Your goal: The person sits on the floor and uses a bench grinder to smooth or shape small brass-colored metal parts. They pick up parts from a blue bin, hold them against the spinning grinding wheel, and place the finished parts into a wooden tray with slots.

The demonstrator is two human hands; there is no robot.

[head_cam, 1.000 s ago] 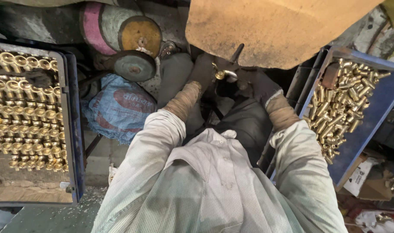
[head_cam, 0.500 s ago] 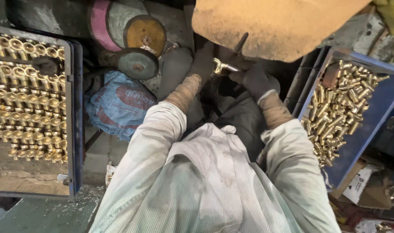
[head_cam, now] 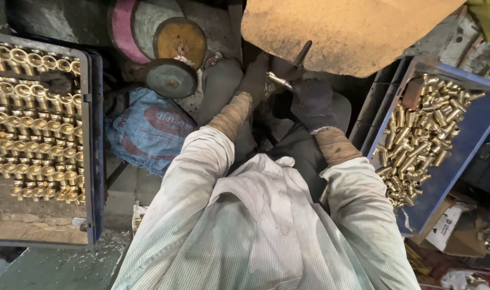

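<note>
Now closer in view, left hand (head_cam: pixel 254 80) and right hand (head_cam: pixel 311 103) grip clenched on brass fitting (head_cam: pixel 278 81).

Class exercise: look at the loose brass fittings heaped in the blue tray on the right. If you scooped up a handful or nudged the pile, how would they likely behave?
The brass fittings look like solid metal, so probably heavy for their size and stiff. Their tubular shapes and shiny surfaces suggest they could roll or slip. They lie loosely heaped against the blue tray, so a nudge would likely make the pile slide.
</note>
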